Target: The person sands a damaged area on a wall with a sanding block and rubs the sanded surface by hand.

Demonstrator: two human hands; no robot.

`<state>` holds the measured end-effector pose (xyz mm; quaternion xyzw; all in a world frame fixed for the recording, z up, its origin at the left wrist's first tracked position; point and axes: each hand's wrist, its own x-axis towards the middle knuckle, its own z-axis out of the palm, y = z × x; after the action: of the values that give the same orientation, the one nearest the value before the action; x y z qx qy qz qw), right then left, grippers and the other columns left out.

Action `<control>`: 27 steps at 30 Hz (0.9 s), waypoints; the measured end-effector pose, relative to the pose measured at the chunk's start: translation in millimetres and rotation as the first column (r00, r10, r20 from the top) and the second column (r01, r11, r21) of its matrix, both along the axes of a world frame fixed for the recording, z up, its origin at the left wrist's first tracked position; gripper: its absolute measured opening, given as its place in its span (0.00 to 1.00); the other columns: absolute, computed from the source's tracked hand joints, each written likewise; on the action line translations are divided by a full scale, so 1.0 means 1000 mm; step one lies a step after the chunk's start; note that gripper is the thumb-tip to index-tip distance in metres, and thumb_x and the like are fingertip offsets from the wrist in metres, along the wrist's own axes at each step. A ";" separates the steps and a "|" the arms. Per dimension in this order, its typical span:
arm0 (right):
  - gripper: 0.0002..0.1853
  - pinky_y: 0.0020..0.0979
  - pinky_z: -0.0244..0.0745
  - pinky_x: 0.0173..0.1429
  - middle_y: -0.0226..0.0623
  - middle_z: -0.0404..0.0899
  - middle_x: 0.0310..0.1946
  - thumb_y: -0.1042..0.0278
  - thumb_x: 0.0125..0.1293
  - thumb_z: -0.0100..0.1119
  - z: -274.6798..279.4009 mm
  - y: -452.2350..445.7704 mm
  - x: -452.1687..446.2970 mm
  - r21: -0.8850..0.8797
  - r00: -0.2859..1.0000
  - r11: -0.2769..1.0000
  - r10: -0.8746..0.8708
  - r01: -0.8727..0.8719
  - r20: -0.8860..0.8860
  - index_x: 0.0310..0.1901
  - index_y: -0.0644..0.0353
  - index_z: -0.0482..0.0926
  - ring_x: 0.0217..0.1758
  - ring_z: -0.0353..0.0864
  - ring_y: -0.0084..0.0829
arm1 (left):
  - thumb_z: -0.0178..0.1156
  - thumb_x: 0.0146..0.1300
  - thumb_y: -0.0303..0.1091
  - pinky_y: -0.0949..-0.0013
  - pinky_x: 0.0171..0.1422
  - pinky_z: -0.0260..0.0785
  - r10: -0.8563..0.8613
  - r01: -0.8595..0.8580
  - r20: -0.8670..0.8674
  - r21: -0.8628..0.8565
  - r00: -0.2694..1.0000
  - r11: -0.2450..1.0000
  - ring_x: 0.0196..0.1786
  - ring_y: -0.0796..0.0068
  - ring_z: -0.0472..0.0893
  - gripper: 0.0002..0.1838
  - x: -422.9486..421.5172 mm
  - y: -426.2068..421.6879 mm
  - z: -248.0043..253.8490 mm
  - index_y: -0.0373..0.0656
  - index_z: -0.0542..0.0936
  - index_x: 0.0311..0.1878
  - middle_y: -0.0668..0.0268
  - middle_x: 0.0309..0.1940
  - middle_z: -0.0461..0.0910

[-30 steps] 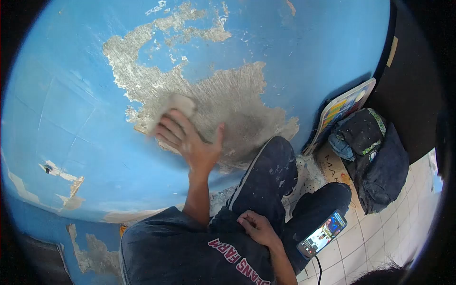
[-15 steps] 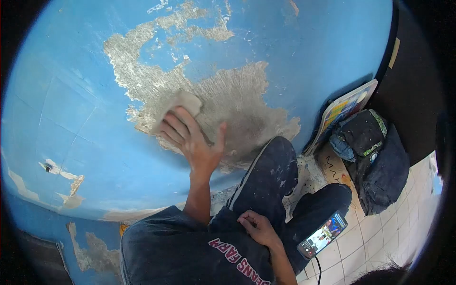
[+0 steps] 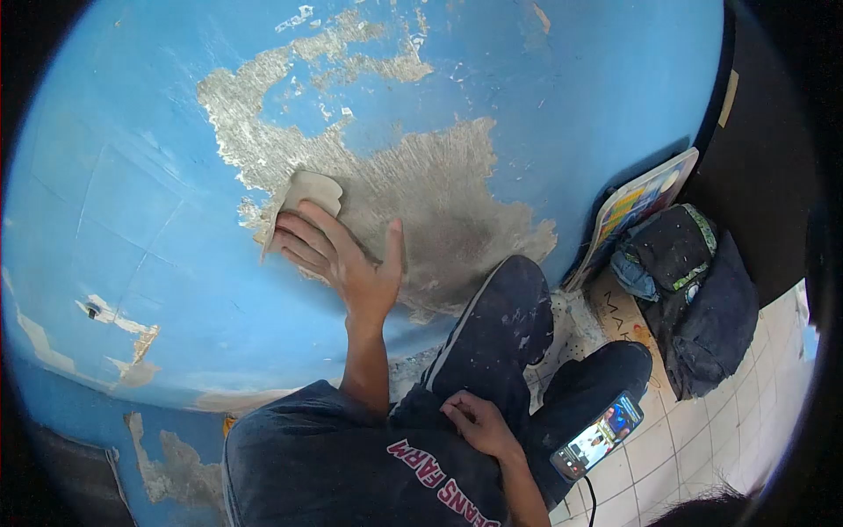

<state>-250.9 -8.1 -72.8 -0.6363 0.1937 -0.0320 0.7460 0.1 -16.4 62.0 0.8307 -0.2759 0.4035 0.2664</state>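
My left hand (image 3: 342,263) presses a folded sheet of sandpaper (image 3: 313,188) against the curved blue wall (image 3: 580,114). Its fingers hold the sheet flat on the surface, with the thumb spread to the right. Under and around the sheet lies a bare grey patch (image 3: 430,184) with ragged paint edges, darker and smoother at its lower right. My right hand (image 3: 479,420) rests on my lap, fingers loosely curled, with nothing visible in it. Beside it, on my leg, lies a phone (image 3: 599,435) with a lit screen and a cable.
Dark bundled cloth and a bag (image 3: 694,290) sit on a cardboard box (image 3: 625,321) at the right. A colourful board (image 3: 637,206) leans against the wall. White floor tiles (image 3: 676,430) show at the lower right. Smaller peeled spots (image 3: 132,342) mark the wall's lower left.
My left hand and the sandpaper have moved a little left across the grey patch. My right hand and the phone have stayed in place.
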 end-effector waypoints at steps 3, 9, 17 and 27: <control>0.08 0.31 0.74 0.41 0.36 0.81 0.33 0.65 0.72 0.58 0.000 -0.001 0.001 -0.052 0.999 0.998 0.026 -0.027 -0.036 0.45 0.60 0.80 0.33 0.80 0.27 | 0.62 0.61 0.63 0.23 0.73 0.25 -0.013 0.014 0.047 -0.030 0.999 0.999 0.75 0.17 0.33 0.57 -0.001 -0.008 -0.009 0.28 0.49 0.77 0.26 0.74 0.42; 0.08 0.33 0.73 0.39 0.37 0.81 0.31 0.64 0.72 0.58 0.001 -0.002 0.001 -0.023 0.998 0.999 0.030 -0.031 -0.054 0.45 0.60 0.80 0.32 0.79 0.27 | 0.62 0.61 0.62 0.24 0.73 0.23 -0.201 0.207 -0.049 0.308 0.978 0.929 0.76 0.20 0.31 0.59 -0.008 -0.003 -0.050 0.28 0.43 0.78 0.25 0.74 0.38; 0.09 0.32 0.74 0.41 0.36 0.81 0.33 0.63 0.73 0.58 0.002 -0.002 0.001 -0.036 1.000 0.999 0.024 -0.024 -0.008 0.45 0.60 0.81 0.33 0.79 0.28 | 0.61 0.62 0.62 0.24 0.73 0.24 -0.094 0.079 0.114 0.128 0.989 0.989 0.76 0.20 0.34 0.58 0.002 -0.007 -0.020 0.28 0.45 0.78 0.26 0.75 0.40; 0.08 0.27 0.71 0.43 0.32 0.77 0.31 0.65 0.75 0.56 -0.011 0.004 0.001 -0.082 0.989 0.996 -0.011 0.023 0.145 0.46 0.61 0.77 0.36 0.73 0.18 | 0.61 0.61 0.66 0.29 0.77 0.24 0.025 -0.032 0.105 0.063 0.994 0.998 0.79 0.31 0.29 0.59 0.010 0.003 -0.009 0.39 0.42 0.80 0.41 0.80 0.34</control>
<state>-250.3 -4.4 -84.1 -0.6613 0.1431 -0.0926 0.7305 9.9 -13.9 53.3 0.8205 -0.2905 0.4410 0.2190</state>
